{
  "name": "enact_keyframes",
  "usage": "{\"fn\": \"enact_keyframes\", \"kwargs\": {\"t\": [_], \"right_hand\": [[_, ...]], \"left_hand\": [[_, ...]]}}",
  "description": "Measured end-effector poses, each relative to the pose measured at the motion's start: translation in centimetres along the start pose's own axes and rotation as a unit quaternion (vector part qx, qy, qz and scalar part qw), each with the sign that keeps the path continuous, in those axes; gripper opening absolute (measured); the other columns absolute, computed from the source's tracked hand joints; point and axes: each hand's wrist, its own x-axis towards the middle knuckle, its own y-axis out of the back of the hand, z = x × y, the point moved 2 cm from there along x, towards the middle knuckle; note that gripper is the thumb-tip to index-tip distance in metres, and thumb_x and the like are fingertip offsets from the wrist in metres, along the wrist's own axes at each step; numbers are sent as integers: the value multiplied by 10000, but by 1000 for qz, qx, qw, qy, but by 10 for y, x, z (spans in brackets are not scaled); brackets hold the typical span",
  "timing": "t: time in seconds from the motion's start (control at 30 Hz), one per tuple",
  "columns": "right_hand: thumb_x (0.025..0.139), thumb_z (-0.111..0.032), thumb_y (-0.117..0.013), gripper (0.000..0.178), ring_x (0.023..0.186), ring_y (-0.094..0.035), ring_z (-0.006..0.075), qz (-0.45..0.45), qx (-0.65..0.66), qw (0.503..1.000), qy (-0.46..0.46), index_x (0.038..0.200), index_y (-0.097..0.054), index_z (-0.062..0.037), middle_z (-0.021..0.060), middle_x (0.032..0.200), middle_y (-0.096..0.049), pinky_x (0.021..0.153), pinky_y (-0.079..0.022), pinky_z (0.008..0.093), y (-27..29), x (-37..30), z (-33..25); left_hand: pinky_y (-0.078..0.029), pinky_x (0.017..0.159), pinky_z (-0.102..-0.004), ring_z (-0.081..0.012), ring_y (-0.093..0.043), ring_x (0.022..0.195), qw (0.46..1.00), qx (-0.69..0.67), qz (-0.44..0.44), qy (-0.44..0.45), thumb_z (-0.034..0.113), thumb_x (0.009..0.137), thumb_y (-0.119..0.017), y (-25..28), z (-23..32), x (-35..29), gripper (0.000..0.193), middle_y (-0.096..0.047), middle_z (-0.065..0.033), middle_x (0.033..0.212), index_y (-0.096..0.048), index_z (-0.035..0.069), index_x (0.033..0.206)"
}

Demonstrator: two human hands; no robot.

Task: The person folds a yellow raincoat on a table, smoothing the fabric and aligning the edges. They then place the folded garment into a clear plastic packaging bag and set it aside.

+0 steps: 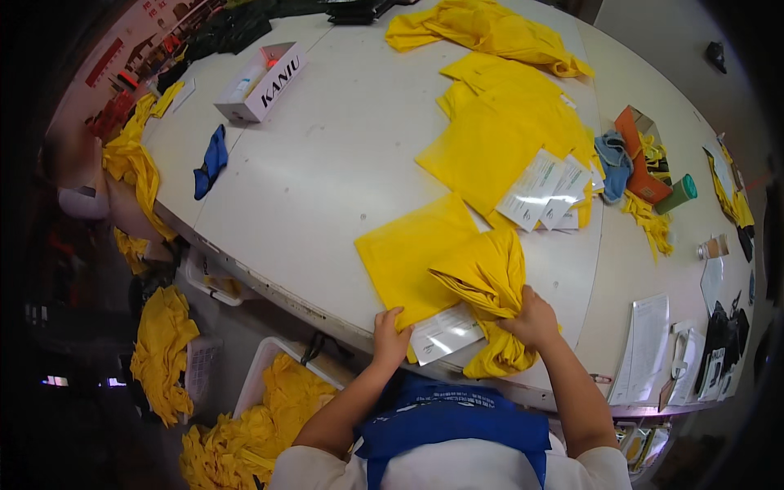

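We see our left hand [390,333] pressing down on the near corner of a flat yellow cloth [408,255] at the front edge of the white surface [327,163], its fingers curled over the cloth's edge rather than clamped; our right hand [532,317] has its fingers closed around a bunched yellow cloth [488,282] that lies partly over the flat one and hangs past the surface's edge; a white printed card [445,332] lies between the two hands, touching both cloths. Further back a stack of folded yellow cloths [498,139] carries more white cards [543,192]; a white box [263,82] and a blue rag [211,161] lie well apart to the left. We judge the bunched cloth could drag the card or rumple the flat cloth beneath if it is pulled sideways, since they overlap; its hanging part might also slip off toward the bin of yellow cloths [269,408] below, because the edge is so near.
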Motion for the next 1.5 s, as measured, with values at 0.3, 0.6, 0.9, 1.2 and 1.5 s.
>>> {"fn": "enact_keyframes", "kwargs": {"t": [0.3,0.6,0.9,1.2,1.5], "right_hand": [[598,-306,-758,642,908,-579,378,4,-41,976,212,1096,-490,-5,191,958,-604,782,-485,423,-8,-26,5],[648,-262,-678,611,845,-590,321,-128,-164,904,373,1180,-509,-12,141,910,-602,743,-495,388,-3,-36,-12],[660,-305,-724,740,932,-593,374,3,-69,996,62,1251,-444,41,215,1018,-600,803,-489,420,-10,-45,3],[691,-227,-721,688,974,-624,317,17,223,975,-13,1287,-457,-7,191,1081,-641,852,-488,359,-10,-36,-30],[717,-111,-728,552,1017,-583,194,-18,557,830,29,1203,-517,43,111,1122,-615,896,-448,307,-5,-30,-50]], "left_hand": [[-464,807,-405,-329,-557,942,947,119,-130,-268,119,752,-611,13,42,28,290,-600,-134,988,-606,44,1032],[-483,829,-372,-310,-520,988,914,163,-66,-365,21,763,-552,19,58,45,365,-508,-105,1217,-583,41,1126],[-468,840,-371,-330,-530,963,904,147,-129,-380,39,778,-556,36,92,28,401,-532,-123,1181,-570,58,1178],[-400,945,-405,-364,-470,1114,866,8,-115,-486,69,733,-596,14,107,-11,630,-435,-179,1296,-394,6,1326],[-304,1079,-438,-434,-282,1328,902,-101,-42,-417,24,718,-659,-21,74,10,851,-199,-280,1462,-181,47,1422]]}}
